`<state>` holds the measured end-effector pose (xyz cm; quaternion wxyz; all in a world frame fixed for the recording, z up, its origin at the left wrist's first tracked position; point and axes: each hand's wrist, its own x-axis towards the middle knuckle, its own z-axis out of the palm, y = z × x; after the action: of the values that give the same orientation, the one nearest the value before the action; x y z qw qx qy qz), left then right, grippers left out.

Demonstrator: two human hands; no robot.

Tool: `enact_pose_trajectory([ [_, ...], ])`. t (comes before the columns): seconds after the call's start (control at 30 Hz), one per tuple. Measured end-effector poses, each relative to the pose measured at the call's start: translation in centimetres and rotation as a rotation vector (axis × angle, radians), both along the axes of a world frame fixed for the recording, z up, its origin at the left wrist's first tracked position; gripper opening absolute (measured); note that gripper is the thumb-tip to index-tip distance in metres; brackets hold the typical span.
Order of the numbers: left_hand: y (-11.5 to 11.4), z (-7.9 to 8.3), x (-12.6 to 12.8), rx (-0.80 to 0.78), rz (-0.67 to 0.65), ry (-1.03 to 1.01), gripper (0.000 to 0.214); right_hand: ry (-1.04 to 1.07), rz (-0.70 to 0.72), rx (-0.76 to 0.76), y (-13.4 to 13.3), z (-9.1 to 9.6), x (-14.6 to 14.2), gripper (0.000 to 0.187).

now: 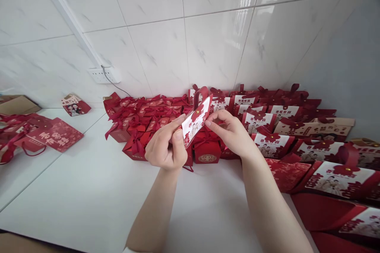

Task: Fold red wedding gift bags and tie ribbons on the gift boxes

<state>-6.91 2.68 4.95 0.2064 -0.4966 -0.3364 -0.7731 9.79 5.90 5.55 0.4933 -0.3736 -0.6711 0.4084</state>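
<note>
A red and white gift box [196, 120] with a looped red ribbon handle is held up in the air, tilted, its printed face turned partly toward me. My left hand [166, 148] grips it from the left, thumb in front and fingers behind. At its right edge, the thumb and forefinger of my right hand [227, 130] pinch the side. Behind and below both hands stand rows of small red boxes [208, 152] tied with red ribbons. To the right of my right hand are similar red and white gift boxes [273, 144] in rows.
Everything stands on a white table [89, 193] against a tiled wall [154, 51]. A socket strip [104, 75] with a grey cable is on the wall. At left lie red bags [56, 134], a small box [75, 104] and a brown carton [18, 104].
</note>
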Motion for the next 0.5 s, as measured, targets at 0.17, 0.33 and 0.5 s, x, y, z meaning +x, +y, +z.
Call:
enact_pose_trajectory([
  [0.17, 0.0, 0.5, -0.2, -0.001, 0.008, 0.048, 0.019, 0.114, 0.194, -0.148, 0.0, -0.1, 0.4, 0.026],
  [0.33, -0.1, 1.1, -0.3, -0.058, 0.004, -0.007, 0.019, 0.322, 0.269, -0.201, 0.4, -0.3, 0.1, 0.024],
  [0.5, 0.3, 1.7, -0.9, -0.057, 0.000, -0.001, 0.019, 0.333, 0.260, -0.205, 0.4, -0.4, 0.2, 0.023],
])
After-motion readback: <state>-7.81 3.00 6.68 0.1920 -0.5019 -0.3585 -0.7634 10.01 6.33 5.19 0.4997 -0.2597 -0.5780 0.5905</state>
